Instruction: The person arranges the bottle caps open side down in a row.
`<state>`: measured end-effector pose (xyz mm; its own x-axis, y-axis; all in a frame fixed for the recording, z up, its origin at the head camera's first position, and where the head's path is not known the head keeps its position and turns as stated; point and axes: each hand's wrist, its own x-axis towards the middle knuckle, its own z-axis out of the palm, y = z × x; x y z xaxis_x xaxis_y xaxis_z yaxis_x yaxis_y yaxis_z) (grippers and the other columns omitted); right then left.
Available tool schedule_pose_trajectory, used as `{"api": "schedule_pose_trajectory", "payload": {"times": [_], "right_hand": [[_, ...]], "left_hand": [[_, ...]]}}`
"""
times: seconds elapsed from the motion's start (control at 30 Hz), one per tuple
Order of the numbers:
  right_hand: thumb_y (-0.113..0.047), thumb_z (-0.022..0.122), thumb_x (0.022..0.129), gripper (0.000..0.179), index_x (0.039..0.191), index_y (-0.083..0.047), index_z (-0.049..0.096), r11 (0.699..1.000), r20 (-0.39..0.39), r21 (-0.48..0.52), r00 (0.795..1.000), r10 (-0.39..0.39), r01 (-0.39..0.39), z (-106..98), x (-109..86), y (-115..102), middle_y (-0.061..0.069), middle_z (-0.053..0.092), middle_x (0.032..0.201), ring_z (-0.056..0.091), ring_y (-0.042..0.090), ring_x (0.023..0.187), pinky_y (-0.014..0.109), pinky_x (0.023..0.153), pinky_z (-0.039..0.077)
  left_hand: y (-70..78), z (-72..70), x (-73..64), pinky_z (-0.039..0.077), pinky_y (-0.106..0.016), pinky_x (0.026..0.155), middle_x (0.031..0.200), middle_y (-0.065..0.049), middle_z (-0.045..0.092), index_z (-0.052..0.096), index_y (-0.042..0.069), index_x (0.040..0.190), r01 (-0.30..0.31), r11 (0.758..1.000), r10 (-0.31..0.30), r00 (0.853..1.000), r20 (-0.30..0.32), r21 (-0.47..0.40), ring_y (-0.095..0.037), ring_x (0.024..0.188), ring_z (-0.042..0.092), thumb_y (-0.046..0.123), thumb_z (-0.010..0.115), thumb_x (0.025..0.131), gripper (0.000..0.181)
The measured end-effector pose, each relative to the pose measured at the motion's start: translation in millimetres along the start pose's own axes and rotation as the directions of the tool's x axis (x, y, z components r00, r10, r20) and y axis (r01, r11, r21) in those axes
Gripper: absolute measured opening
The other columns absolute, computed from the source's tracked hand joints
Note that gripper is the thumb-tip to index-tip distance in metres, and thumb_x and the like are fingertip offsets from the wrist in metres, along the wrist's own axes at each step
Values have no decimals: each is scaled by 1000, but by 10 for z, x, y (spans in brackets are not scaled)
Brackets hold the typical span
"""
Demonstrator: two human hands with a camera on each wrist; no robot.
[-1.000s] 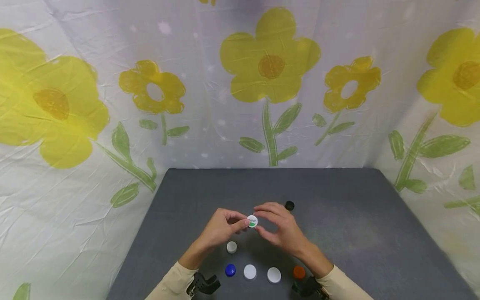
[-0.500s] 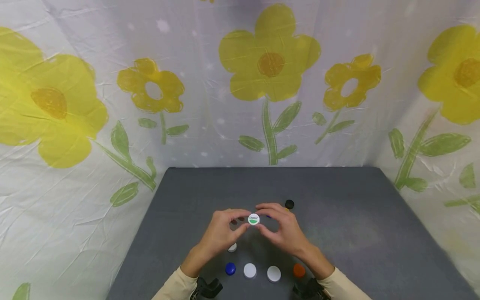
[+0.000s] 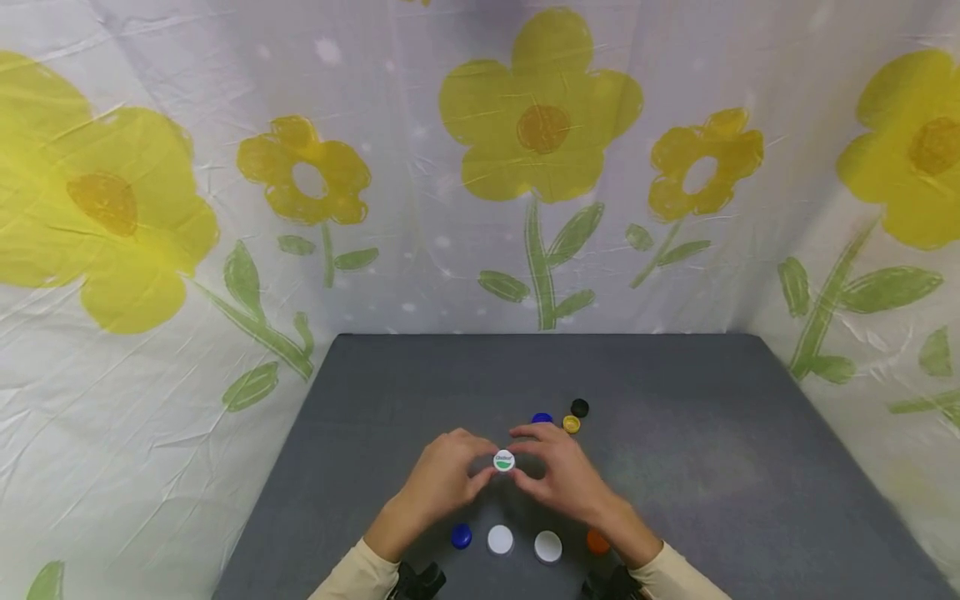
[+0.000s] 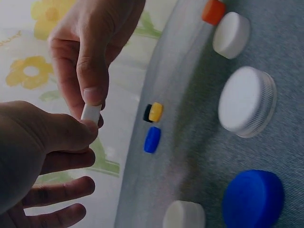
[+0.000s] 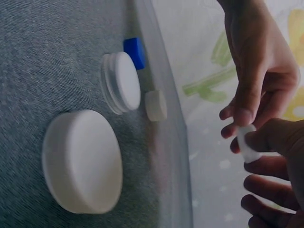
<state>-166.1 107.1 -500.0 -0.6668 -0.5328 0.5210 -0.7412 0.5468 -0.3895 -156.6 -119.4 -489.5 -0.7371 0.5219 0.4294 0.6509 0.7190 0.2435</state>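
A small round white bottle cap [image 3: 504, 461] with a green mark and dark lettering on top is held up between both hands, above the dark table. My left hand [image 3: 442, 477] pinches its left edge with thumb and forefinger. On the opposite edge, my right hand [image 3: 562, 471] does the same. Both wrist views show the cap edge-on between the thumbs, with the other fingers of each hand spread loosely. Beneath the hands stands another small white cap [image 4: 184, 216], hidden in the head view.
Along the near side lie a blue cap [image 3: 461, 536], a white cap [image 3: 500, 539], a second white cap [image 3: 548, 547] and an orange cap [image 3: 597, 542] partly behind the right wrist. Farther back are blue [image 3: 542, 417], yellow [image 3: 571, 424] and black [image 3: 580, 407] caps. A flowered curtain [image 3: 420, 250] surrounds the table [image 3: 675, 392].
At first only the left hand held the cap; the right fingers then came onto its other edge. Both hands have since come slightly nearer with it, uncovering the far blue and yellow caps.
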Motion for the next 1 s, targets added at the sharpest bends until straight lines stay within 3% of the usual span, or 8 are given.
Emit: {"api": "schedule_pose_trajectory", "payload": {"times": [0.27,0.53,1.0], "right_hand": [[-27,83,80,23,100,-18,79,996,107,-83,993,40,-32,140,-32,-28,3,70,121,62,24,116,51,99,47],[-26,82,78,23,98,-14,79,991,174,-126,982,69,-47,273,-67,-23,7,71,120,62,25,115,51,97,48],[-25,81,80,21,98,-15,80,979,236,-192,965,111,-65,392,-120,-38,5,71,115,63,24,109,48,95,49]], "left_hand": [[-42,137,-73,52,-37,73,92,11,76,78,23,96,-26,992,16,997,77,120,-14,89,66,30,84,80,19],[-34,230,-105,49,-37,76,90,13,75,77,27,90,-38,973,-7,981,193,229,-17,92,65,32,83,80,13],[-61,393,-140,47,-38,71,79,11,72,75,27,82,-54,960,-11,973,229,274,-17,83,63,31,84,77,11]]}}
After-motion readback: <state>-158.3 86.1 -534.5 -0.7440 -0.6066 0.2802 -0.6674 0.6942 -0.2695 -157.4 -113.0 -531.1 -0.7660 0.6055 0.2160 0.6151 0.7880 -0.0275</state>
